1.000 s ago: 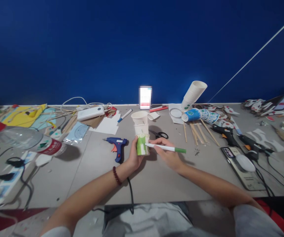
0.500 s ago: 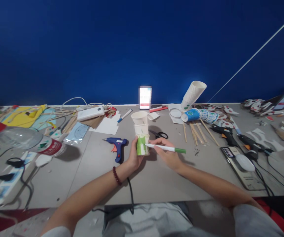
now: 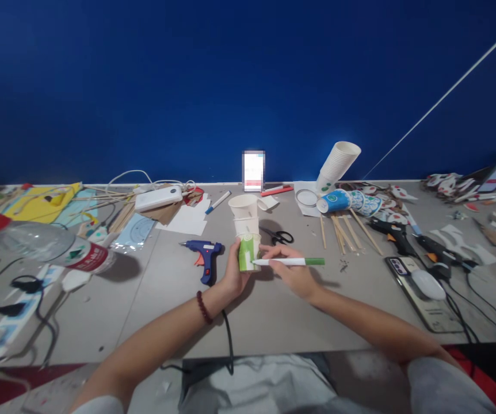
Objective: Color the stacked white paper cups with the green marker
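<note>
My left hand [image 3: 233, 272] is wrapped round the lower part of a paper cup [image 3: 248, 247] coloured partly green, with white patches. White paper cups [image 3: 245, 215] stand stacked above it, the top one with its mouth up and a small handle-like loop at its right. Between the fingers of my right hand [image 3: 292, 272] is a white marker with a green end [image 3: 289, 261], lying nearly level. Its tip touches the cup's coloured side. A blue glue gun [image 3: 206, 256] lies just left of my left hand, and black scissors [image 3: 281, 236] lie behind my right hand.
A water bottle [image 3: 71, 247] and power strip [image 3: 23, 316] are at left. At right are a tilted cup stack [image 3: 338, 164], blue patterned cups [image 3: 336, 200], wooden sticks [image 3: 343, 233], black glue guns [image 3: 440, 252] and a phone [image 3: 420, 296]. A bright phone [image 3: 254, 171] stands at the back wall.
The marker's tip has moved down on the cup, and the marker now lies more level. My right hand's fingers have shifted slightly. My left hand still holds the cup.
</note>
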Action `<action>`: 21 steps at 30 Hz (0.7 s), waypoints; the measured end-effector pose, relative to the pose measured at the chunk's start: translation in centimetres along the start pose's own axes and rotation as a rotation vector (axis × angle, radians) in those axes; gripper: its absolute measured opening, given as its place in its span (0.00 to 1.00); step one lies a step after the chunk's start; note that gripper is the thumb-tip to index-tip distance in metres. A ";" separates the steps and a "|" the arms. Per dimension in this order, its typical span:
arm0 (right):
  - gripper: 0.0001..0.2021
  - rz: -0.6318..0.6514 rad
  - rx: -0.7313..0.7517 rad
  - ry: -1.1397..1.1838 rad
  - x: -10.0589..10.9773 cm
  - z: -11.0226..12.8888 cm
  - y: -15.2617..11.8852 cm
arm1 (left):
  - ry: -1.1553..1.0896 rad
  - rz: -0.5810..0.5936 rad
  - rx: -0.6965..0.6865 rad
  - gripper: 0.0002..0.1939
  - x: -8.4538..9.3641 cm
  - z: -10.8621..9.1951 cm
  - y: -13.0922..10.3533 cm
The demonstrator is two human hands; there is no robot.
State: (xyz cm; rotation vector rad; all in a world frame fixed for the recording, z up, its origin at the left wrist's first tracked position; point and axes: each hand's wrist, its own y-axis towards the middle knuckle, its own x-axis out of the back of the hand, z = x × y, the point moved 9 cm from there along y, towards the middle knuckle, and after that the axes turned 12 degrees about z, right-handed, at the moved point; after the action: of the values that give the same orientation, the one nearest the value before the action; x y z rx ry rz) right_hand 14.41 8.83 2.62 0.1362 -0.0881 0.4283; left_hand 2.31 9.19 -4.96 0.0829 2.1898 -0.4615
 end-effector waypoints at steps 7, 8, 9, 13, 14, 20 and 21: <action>0.06 -0.057 -0.005 -0.060 0.5 -0.6 0.0 | 0.014 0.013 -0.006 0.19 -0.2 -0.1 0.0; 0.06 -0.058 -0.006 -0.058 0.5 -0.7 0.0 | 0.013 0.014 -0.006 0.19 -0.2 -0.1 0.0; 0.06 -0.058 -0.007 -0.051 0.5 -0.7 0.0 | 0.013 0.014 -0.008 0.19 -0.2 -0.1 0.0; 0.03 -0.031 0.001 -0.003 0.3 -0.4 0.0 | 0.012 0.008 -0.005 0.20 0.0 0.0 0.0; 0.03 -0.020 0.003 0.005 0.2 -0.3 0.0 | 0.011 0.002 0.000 0.21 0.0 0.1 0.0; 0.03 0.001 0.009 -0.010 0.0 -0.1 0.0 | 0.004 0.006 -0.002 0.20 0.1 0.1 0.0; 0.03 -0.004 0.013 -0.016 0.1 -0.2 0.0 | 0.007 0.010 -0.002 0.20 0.1 0.1 0.0</action>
State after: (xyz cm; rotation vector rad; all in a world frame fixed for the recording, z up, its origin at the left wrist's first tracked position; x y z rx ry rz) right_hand 14.49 8.87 2.48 0.1531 -0.1010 0.4236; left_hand 2.35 9.19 -5.08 0.0940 2.1957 -0.4538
